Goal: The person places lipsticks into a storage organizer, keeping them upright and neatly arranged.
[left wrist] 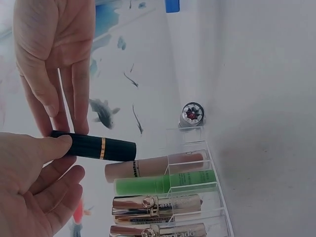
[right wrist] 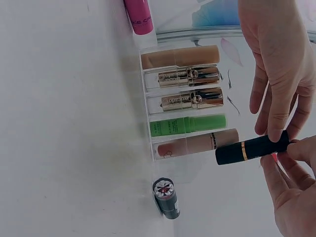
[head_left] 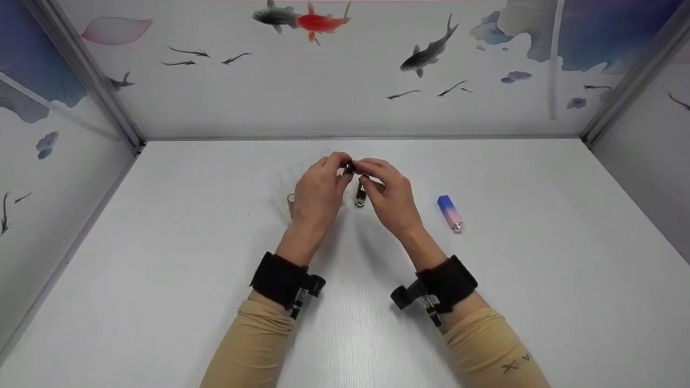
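My two hands meet above the white table, both on one end of a black lipstick tube (head_left: 350,167) with a gold band (left wrist: 102,148). My left hand (head_left: 333,168) has its thumb (left wrist: 55,144) pressed on the tube, which lies level (right wrist: 249,149). My right hand (head_left: 372,171) pinches the same end with its fingertips (right wrist: 291,144). Right under the tube is a clear organizer (right wrist: 148,106) holding several tubes: beige (left wrist: 155,166), green (left wrist: 163,184) and gold (left wrist: 155,203).
A grey lipstick with a jewelled top (head_left: 360,197) stands beside the organizer (left wrist: 212,163). A blue and pink tube (head_left: 450,213) lies to the right. A pink tube (right wrist: 139,15) lies at the organizer's far end. Walls with painted fish (head_left: 318,22) close three sides.
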`<control>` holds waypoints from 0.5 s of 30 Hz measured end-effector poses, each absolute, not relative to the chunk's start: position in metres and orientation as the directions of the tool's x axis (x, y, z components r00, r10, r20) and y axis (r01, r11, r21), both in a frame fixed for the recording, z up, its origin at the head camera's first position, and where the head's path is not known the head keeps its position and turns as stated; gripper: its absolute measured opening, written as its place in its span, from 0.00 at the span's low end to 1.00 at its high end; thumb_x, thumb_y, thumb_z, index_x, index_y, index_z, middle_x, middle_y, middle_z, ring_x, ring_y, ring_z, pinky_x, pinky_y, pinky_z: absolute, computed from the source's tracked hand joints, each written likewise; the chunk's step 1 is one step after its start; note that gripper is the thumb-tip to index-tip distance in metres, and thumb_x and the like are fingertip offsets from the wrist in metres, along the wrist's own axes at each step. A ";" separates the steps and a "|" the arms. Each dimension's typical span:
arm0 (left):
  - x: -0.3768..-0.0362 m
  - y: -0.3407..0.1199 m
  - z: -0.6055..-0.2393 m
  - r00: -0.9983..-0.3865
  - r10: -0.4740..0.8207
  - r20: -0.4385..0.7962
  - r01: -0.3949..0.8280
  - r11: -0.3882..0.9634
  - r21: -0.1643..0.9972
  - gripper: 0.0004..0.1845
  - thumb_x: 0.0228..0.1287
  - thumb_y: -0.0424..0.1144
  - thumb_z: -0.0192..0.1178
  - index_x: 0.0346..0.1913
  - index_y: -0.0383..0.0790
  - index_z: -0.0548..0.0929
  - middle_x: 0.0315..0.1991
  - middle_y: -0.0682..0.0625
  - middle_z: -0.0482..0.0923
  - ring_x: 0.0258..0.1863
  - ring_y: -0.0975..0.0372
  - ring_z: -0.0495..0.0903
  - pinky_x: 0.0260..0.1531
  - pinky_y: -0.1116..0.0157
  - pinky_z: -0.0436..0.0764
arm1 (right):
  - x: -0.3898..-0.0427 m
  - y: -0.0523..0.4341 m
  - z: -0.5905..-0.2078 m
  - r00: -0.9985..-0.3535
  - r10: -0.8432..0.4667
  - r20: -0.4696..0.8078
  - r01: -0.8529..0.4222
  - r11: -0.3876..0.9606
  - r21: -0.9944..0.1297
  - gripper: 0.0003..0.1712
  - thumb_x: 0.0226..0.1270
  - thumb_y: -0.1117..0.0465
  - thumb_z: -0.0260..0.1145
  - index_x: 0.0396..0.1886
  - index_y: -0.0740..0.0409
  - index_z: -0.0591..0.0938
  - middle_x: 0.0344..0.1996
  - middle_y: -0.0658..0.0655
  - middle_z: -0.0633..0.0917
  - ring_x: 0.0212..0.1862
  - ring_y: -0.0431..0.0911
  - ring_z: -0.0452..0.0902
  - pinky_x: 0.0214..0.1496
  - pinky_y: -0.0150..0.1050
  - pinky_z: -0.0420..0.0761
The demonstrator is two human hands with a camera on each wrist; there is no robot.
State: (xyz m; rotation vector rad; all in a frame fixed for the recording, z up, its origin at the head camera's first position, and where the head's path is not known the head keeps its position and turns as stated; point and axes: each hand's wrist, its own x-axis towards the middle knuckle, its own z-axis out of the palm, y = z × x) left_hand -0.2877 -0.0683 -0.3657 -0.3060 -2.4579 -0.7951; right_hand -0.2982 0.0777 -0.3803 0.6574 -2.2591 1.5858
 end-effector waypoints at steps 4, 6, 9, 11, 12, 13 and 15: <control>-0.291 -0.070 -0.369 -0.811 0.038 0.584 0.351 0.830 0.433 0.10 0.66 0.37 0.66 0.49 0.42 0.83 0.43 0.48 0.89 0.42 0.56 0.88 0.43 0.59 0.85 | -0.299 0.077 -0.384 -0.842 -0.207 0.498 -0.540 0.302 -0.786 0.17 0.73 0.73 0.57 0.58 0.64 0.83 0.57 0.60 0.83 0.61 0.50 0.81 0.59 0.37 0.83; -0.292 -0.071 -0.370 -0.809 0.034 0.587 0.340 0.841 0.420 0.10 0.66 0.36 0.66 0.48 0.42 0.83 0.41 0.47 0.90 0.39 0.55 0.88 0.42 0.58 0.84 | -0.299 0.076 -0.386 -0.840 -0.216 0.499 -0.543 0.319 -0.777 0.18 0.73 0.73 0.57 0.58 0.64 0.83 0.58 0.61 0.83 0.61 0.50 0.81 0.59 0.39 0.83; -0.294 -0.071 -0.371 -0.810 0.033 0.586 0.331 0.850 0.409 0.09 0.66 0.37 0.66 0.48 0.41 0.84 0.39 0.46 0.90 0.38 0.55 0.88 0.43 0.57 0.84 | -0.299 0.076 -0.388 -0.842 -0.233 0.486 -0.539 0.360 -0.761 0.19 0.73 0.73 0.56 0.58 0.64 0.83 0.59 0.61 0.83 0.62 0.51 0.80 0.61 0.42 0.82; -0.294 -0.071 -0.372 -0.811 0.036 0.584 0.329 0.854 0.404 0.09 0.67 0.37 0.65 0.48 0.41 0.83 0.39 0.47 0.90 0.39 0.55 0.89 0.46 0.56 0.84 | -0.299 0.077 -0.388 -0.842 -0.241 0.482 -0.539 0.385 -0.749 0.19 0.72 0.74 0.56 0.59 0.63 0.82 0.60 0.61 0.83 0.62 0.51 0.80 0.61 0.43 0.82; -0.294 -0.071 -0.373 -0.810 0.038 0.585 0.330 0.855 0.401 0.09 0.66 0.37 0.65 0.48 0.41 0.83 0.39 0.47 0.90 0.39 0.55 0.89 0.47 0.56 0.84 | -0.299 0.077 -0.388 -0.843 -0.244 0.480 -0.538 0.395 -0.745 0.19 0.72 0.74 0.56 0.59 0.63 0.82 0.60 0.60 0.82 0.62 0.51 0.80 0.61 0.44 0.82; -0.295 -0.071 -0.373 -0.810 0.041 0.585 0.332 0.855 0.399 0.09 0.67 0.37 0.65 0.48 0.41 0.83 0.39 0.47 0.90 0.40 0.55 0.89 0.48 0.56 0.83 | -0.300 0.077 -0.389 -0.844 -0.247 0.477 -0.537 0.403 -0.741 0.20 0.72 0.74 0.56 0.59 0.63 0.82 0.61 0.60 0.82 0.63 0.51 0.80 0.61 0.44 0.82; -0.296 -0.071 -0.374 -0.814 0.043 0.579 0.327 0.858 0.396 0.09 0.67 0.37 0.65 0.48 0.42 0.83 0.40 0.47 0.90 0.41 0.56 0.89 0.50 0.55 0.83 | -0.300 0.077 -0.390 -0.845 -0.250 0.472 -0.534 0.420 -0.734 0.20 0.72 0.74 0.55 0.59 0.62 0.82 0.61 0.60 0.82 0.63 0.51 0.80 0.61 0.44 0.82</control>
